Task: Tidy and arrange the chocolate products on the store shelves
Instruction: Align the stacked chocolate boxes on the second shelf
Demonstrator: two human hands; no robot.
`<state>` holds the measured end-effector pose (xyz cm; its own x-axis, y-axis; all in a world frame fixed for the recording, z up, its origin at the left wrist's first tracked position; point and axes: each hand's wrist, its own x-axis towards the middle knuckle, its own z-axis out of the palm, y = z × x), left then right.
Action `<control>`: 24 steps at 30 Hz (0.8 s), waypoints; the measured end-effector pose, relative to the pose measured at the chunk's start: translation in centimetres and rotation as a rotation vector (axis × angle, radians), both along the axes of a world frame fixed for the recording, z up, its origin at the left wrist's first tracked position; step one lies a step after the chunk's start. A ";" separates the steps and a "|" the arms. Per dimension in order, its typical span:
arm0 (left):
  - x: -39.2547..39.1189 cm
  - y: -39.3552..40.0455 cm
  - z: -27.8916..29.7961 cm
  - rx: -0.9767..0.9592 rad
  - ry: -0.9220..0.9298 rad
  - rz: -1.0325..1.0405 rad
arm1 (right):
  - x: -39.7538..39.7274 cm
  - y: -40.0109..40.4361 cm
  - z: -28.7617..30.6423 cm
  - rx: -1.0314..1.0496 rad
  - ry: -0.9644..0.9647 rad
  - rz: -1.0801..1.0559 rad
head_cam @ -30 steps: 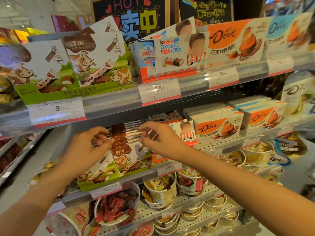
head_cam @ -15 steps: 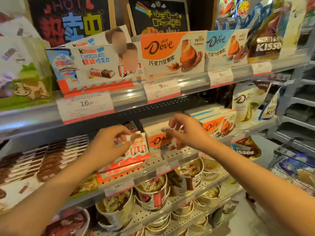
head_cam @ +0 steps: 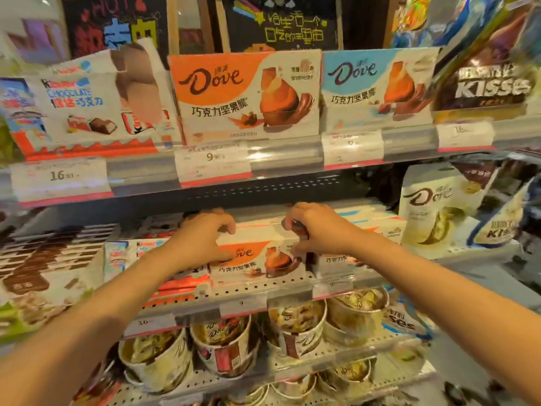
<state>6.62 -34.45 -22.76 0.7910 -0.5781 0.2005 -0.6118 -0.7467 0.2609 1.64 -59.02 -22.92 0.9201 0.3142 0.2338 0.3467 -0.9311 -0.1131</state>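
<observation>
Head view, frame centre: two hands meet one orange-and-white Dove chocolate box on the perforated middle shelf; left hand grasps its left end, right hand seemingly pinches its right corner.

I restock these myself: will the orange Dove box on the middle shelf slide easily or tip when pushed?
The orange Dove box looks like a stiff, flat-sided carton, so it probably slides without buckling. Standing upright on a narrow base, it may tip; the left hand and right hand grip its top corners.

Both forearms bare, no sleeves visible; left hand, right hand apparently ringless, view blurred.
</observation>
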 end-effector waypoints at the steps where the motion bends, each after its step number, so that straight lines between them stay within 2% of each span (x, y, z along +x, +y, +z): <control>1: -0.2 -0.2 0.0 0.004 -0.005 0.012 | 0.2 -0.1 0.1 0.008 0.006 0.015; 6: -0.4 -0.7 0.4 0.043 -0.010 0.052 | 0.8 -0.1 0.3 -0.052 0.015 0.057; 9: -0.5 -0.6 1.0 0.054 0.056 0.062 | 0.8 0.4 0.3 -0.153 -0.020 0.073; 11: -0.5 -0.1 1.6 0.089 0.125 0.032 | 0.9 0.6 0.4 -0.148 -0.017 0.074; 15: -0.6 0.5 2.5 0.006 0.268 -0.040 | 0.7 0.6 1.5 0.052 0.060 0.056; 19: 0.3 1.5 2.7 -0.298 0.566 0.100 | 0.0 -0.1 2.8 0.512 0.135 0.186; 21: 0.8 2.1 3.1 -0.345 0.654 0.070 | -0.8 -0.9 3.8 0.578 0.134 0.243; 24: 1.5 2.3 3.3 -0.422 0.666 0.076 | -2.0 -2.5 4.8 0.669 0.112 0.233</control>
